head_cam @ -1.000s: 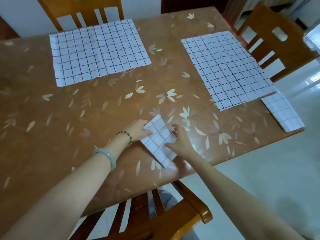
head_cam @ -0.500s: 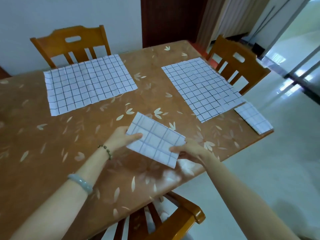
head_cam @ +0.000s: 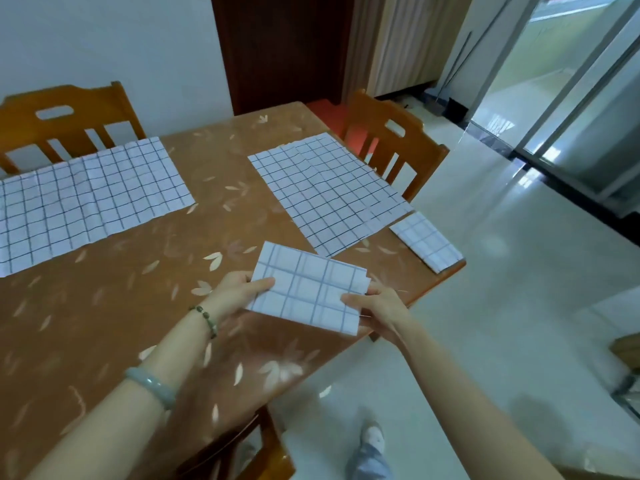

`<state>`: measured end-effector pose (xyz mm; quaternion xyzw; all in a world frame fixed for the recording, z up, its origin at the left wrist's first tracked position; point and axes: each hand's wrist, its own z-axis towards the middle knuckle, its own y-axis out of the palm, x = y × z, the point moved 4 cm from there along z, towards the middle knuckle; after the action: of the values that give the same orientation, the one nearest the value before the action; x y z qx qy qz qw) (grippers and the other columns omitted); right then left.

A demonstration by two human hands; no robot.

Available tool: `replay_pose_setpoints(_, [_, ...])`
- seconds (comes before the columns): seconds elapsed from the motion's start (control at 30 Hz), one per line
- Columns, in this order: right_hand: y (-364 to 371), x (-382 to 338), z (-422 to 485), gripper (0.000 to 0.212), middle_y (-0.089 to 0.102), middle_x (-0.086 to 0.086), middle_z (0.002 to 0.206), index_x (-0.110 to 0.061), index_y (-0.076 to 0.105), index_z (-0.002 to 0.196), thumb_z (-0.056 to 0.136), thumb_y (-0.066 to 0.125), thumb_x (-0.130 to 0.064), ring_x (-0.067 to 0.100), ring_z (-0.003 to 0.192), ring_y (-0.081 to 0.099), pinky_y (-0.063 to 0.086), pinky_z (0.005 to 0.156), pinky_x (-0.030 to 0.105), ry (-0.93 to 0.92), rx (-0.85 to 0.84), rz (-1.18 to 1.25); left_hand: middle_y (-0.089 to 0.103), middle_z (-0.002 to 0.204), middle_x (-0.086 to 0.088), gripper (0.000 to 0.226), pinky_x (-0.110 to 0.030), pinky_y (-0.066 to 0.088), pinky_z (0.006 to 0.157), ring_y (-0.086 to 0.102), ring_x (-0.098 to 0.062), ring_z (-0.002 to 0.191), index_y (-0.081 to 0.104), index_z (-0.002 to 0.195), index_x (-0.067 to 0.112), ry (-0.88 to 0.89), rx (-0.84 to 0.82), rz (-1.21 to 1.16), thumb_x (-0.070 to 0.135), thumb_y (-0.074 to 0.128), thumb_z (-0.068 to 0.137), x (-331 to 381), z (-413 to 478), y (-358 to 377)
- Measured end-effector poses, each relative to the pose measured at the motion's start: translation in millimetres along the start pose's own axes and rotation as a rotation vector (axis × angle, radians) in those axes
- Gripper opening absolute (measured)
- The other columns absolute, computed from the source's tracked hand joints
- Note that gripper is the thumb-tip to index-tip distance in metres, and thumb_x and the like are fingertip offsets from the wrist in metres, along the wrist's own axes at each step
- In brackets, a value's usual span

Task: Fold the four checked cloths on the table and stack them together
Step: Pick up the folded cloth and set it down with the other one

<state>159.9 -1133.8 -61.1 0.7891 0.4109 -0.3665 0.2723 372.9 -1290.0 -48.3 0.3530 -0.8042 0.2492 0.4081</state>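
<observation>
Brown and leaf-patterned, the tabletop (head_cam: 114, 306) fills most of my view, with wooden chairs (head_cam: 391, 140) around it and pale floor off to my right. Two checked cloths lie flat and unfolded on it: one far left (head_cam: 86, 199), one far right (head_cam: 329, 192). A small folded cloth (head_cam: 427, 242) sits at the right corner, close to the edge. I hold another folded cloth (head_cam: 308, 294) just above the near edge, my left hand (head_cam: 239, 289) pinching its left end, my right hand (head_cam: 377, 306) pinching the right, thumbs on top. It looks light, soft and limp, so I judge gripping both short ends keeps the layers from sliding apart. Between me and the corner stack the way looks open; the risk is nudging that cloth off the edge.
</observation>
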Motion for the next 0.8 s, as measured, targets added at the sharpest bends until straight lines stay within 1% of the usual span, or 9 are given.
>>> replay_pose_setpoints(0.1, [-47.4,-12.1,1.9,0.022,0.071,0.014,0.108,0.002,0.069,0.100,0.078,0.071,0.004,0.028,0.090,0.070,0.058,0.068,0.037,-0.007,-0.022,0.003,0.070,0.098,-0.021,0.021,-0.042,0.056,0.082,0.068,-0.030,0.084,0.065,0.100,-0.007,-0.025,0.004,-0.035,0.011,0.065,0.089,12.2,11.4,48.4])
replay_pose_setpoints(0.23, [-110.1,-29.1,9.5,0.026,0.073,0.014,0.102,0.004,0.068,0.103,0.077,0.072,0.003,0.029,0.091,0.071,0.058,0.078,0.046,0.008,-0.031,-0.016,0.071,0.088,-0.012,0.010,-0.031,0.058,0.070,0.068,-0.019,0.072,0.066,0.086,0.002,-0.014,0.005,-0.029,0.008,0.060,0.092,30.5,26.3,109.7])
replay_pose_setpoints(0.33, [-144.2,-38.7,14.9,0.029,0.072,0.015,0.104,0.005,0.068,0.103,0.076,0.074,0.002,0.030,0.094,0.070,0.057,0.082,0.049,0.037,-0.020,-0.023,0.070,0.095,-0.016,0.013,-0.032,0.058,0.071,0.067,-0.024,0.078,0.066,0.095,-0.001,-0.018,0.013,-0.007,0.011,0.059,0.092,37.9,35.8,143.6])
replay_pose_setpoints(0.43, [-166.7,-43.4,19.3,0.027,0.072,0.016,0.104,0.007,0.067,0.103,0.077,0.072,0.004,0.031,0.095,0.070,0.056,0.084,0.050,0.056,-0.018,0.016,0.069,0.098,-0.018,0.015,-0.025,0.057,0.059,0.068,-0.022,0.075,0.065,0.098,-0.002,-0.045,0.065,-0.014,0.012,0.063,0.091,39.7,45.2,165.5])
replay_pose_setpoints(0.53, [-180.4,-46.5,26.9,0.028,0.072,0.013,0.105,0.005,0.066,0.106,0.078,0.068,0.007,0.027,0.093,0.070,0.058,0.079,0.045,0.070,-0.016,0.068,0.070,0.100,-0.019,0.016,-0.035,0.060,0.065,0.069,-0.029,0.085,0.066,0.098,0.000,-0.080,0.108,-0.052,0.012,0.066,0.088,43.5,58.9,176.6])
replay_pose_setpoints(0.63, [-187.1,-44.4,36.7,0.031,0.071,0.011,0.106,0.002,0.064,0.111,0.081,0.062,0.009,0.023,0.090,0.071,0.060,0.069,0.038,0.091,-0.001,0.100,0.070,0.098,-0.024,0.023,-0.056,0.054,0.083,0.067,-0.037,0.093,0.066,0.100,-0.001,-0.117,0.115,-0.065,0.014,0.069,0.084,46.5,76.1,178.8])
replay_pose_setpoints(0.67, [-188.9,-42.3,40.8,0.032,0.071,0.011,0.107,0.000,0.062,0.113,0.082,0.061,0.010,0.022,0.089,0.071,0.060,0.067,0.037,0.099,0.000,0.103,0.070,0.096,-0.022,0.025,-0.057,0.051,0.088,0.066,-0.037,0.093,0.066,0.102,-0.001,-0.118,0.117,-0.047,0.014,0.070,0.082,47.9,82.9,180.7])
replay_pose_setpoints(0.73, [-191.6,-38.9,48.1,0.035,0.070,0.009,0.108,-0.003,0.061,0.115,0.083,0.059,0.011,0.019,0.085,0.071,0.059,0.062,0.034,0.113,0.015,0.095,0.069,0.088,-0.010,0.020,-0.048,0.052,0.091,0.065,-0.031,0.090,0.066,0.096,0.007,-0.098,0.133,0.020,0.016,0.071,0.079,50.4,99.0,182.7])
replay_pose_setpoints(0.8, [-194.2,-34.0,55.6,0.035,0.069,0.007,0.106,-0.007,0.060,0.112,0.083,0.058,0.012,0.017,0.083,0.069,0.057,0.054,0.029,0.140,0.038,0.108,0.067,0.081,-0.001,0.006,-0.036,0.052,0.082,0.063,-0.021,0.082,0.066,0.082,0.014,-0.053,0.118,0.136,0.020,0.068,0.081,56.7,115.0,188.1])
